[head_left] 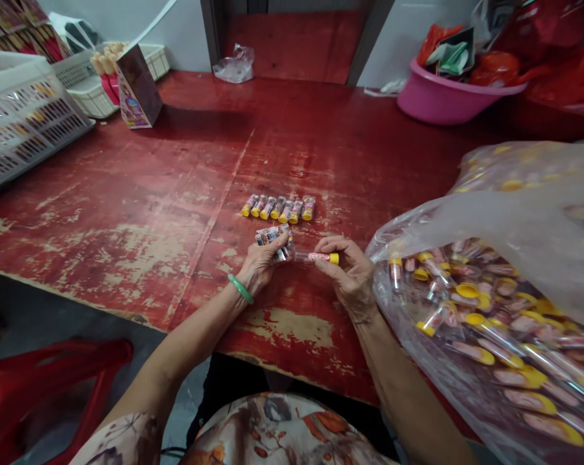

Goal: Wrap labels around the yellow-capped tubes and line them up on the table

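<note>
My left hand [261,261], with a green bangle at the wrist, is closed on a small stack of printed packets [268,236]. To its right, my right hand [347,268] pinches a clear tube [317,257] by its yellow-capped end. The tube lies level, its clear end close to the packets; whether they touch I cannot tell. Just beyond my hands, a row of several filled tubes [278,208] rests on the red table [199,168], yellow caps towards me. A big clear plastic bag [417,226] full of yellow-capped tubes stands beside my right arm.
White baskets [25,123] and a printed cardboard stand [137,90] are at the back left. A pink basin [446,100] holding bags sits at the back right. A crumpled plastic bag [236,64] lies at the far edge. A red stool [54,381] is at lower left.
</note>
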Demonstrator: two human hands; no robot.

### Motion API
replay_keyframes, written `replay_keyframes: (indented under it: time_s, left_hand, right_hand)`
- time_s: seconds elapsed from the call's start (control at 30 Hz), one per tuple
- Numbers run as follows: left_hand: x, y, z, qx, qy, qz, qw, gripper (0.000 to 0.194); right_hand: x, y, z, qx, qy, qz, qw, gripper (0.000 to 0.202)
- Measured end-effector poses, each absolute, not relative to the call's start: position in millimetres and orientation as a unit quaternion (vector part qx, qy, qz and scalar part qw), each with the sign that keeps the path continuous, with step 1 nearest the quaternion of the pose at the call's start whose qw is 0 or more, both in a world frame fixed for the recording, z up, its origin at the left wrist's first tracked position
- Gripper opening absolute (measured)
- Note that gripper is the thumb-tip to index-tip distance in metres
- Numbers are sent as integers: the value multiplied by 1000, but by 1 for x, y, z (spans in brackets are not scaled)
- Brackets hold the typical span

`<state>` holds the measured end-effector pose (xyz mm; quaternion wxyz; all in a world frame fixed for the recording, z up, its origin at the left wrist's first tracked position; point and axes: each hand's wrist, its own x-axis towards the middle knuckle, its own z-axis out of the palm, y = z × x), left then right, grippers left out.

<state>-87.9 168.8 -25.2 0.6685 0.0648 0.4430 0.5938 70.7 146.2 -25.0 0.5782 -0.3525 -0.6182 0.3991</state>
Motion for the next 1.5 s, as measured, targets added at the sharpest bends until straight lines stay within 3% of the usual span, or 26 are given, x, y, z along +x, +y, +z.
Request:
replay_keyframes:
  time_s: [0.3,0.5,0.73,0.93,1.07,1.3,1.5]
  left_hand:
    - [-90,168,-28,62,432,589,679,27]
    - [-92,165,-19,68,439,551,707,20]
    - [-92,162,-14,67,424,551,715,23]
    - [-92,161,-16,93,430,566,698,30]
    - [-91,159,-16,115,413,571,700,31]
    - [-94,162,-14,122,381,590,702,42]
    - [-91,157,-15,170,347,548,742,40]
  right_hand:
    - [68,143,-18,-344,-687,310,560,15]
    - [66,144,-18,-342,-758,122,542,19]
    - [59,141,-21,-347,-766,15,541,23]
    - [55,137,-28,-354,-795,-102,482,28]
    - [50,137,-28,-370,-771,-70,514,26]
    - [55,137,-20,-318,-796,146,495,26]
    - [56,139,-23,-370,-745,85,549,24]
